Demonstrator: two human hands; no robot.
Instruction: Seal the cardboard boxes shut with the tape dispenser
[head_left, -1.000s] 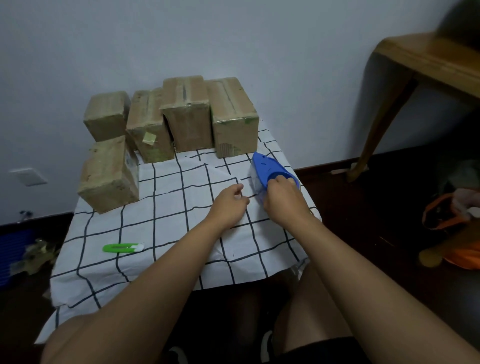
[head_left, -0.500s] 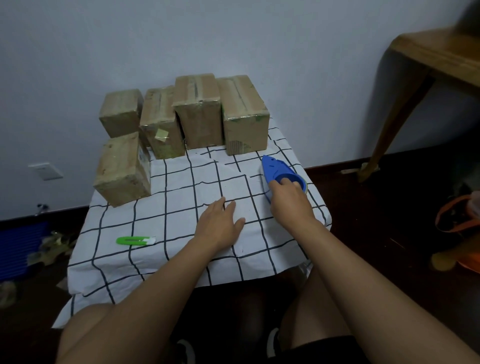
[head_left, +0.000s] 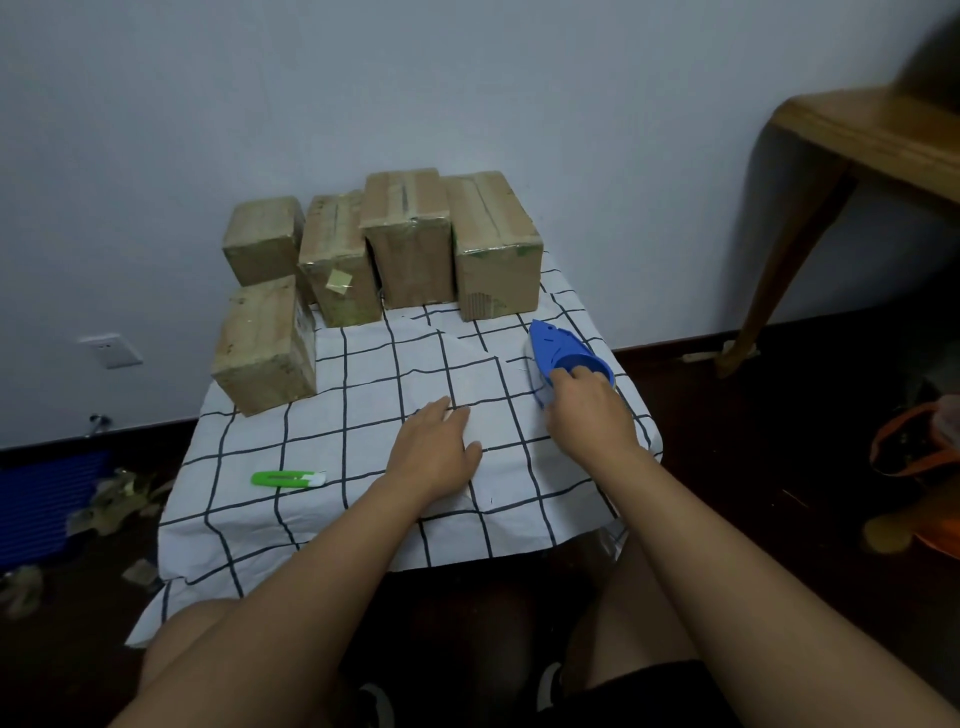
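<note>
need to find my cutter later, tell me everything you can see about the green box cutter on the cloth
The green box cutter is a small, slim, bright green tool that looks plastic, with a white tip at its right end and a dark slot along its body. It lies flat and roughly level across the view on the black-and-white checked tablecloth, near the front left of the table. Nothing touches it but the cloth; the left hand rests flat on the cloth to its right, apart from it. Whether a blade is out is too small to tell.

Dim room — pale wall, dark floor

A wall socket (head_left: 110, 349) sits low at left; a wooden table (head_left: 878, 136) juts in at right — its slanted leg (head_left: 779, 270) reaches the dark floor (head_left: 779, 441).
</note>
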